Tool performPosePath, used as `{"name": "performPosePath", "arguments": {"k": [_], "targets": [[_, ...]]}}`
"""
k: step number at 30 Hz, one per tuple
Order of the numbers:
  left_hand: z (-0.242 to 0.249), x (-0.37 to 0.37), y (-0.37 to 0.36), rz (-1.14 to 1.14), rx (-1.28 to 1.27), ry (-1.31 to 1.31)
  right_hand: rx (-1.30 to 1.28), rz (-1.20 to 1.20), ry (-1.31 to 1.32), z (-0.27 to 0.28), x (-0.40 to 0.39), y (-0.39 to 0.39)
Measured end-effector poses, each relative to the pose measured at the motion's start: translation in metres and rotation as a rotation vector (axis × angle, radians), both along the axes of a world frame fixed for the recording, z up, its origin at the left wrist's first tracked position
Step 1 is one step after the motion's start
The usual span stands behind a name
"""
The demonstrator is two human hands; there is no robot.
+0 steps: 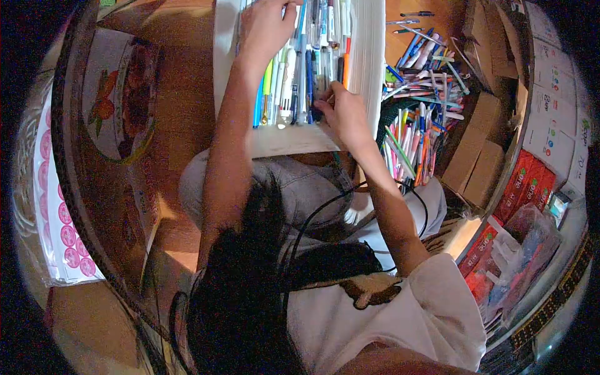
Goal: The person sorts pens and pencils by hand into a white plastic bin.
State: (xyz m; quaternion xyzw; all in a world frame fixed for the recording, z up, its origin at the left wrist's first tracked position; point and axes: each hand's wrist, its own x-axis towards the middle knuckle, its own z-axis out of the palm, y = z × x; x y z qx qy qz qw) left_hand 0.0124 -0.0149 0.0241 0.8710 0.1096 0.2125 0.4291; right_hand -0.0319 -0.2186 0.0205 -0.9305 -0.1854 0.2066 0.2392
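A shallow white foam box lies before me, filled with pens laid side by side lengthwise. My left hand rests over the far part of the pens, fingers apart; its tips are partly cut off by the frame's top edge. At the near right end of the rows, my right hand has its fingers closed around the end of a dark pen. An orange pen lies just beyond that hand, along the box's right side.
Right of the box, a big heap of loose pens spreads on the wooden floor, and more pens stand bunched in a dark container. Cardboard and red paper packs line the right. A black cable crosses my lap.
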Motion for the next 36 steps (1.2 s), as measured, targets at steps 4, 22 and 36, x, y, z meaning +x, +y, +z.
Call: {"name": "performPosePath", "arguments": {"k": [4, 22, 36], "targets": [[-0.020, 0.003, -0.003, -0.096, -0.081, 0.073, -0.031, 0.032, -0.005, -0.003, -0.001, -0.001], [-0.065, -0.013, -0.077, -0.326, 0.726, 0.103, -0.169, -0.377, -0.265, 0.094, -0.029, -0.164], [0.033, -0.032, -0.252, -0.902, 0.577, -0.298, 0.328, -0.904, -0.469, 0.050, -0.087, -0.261]]}}
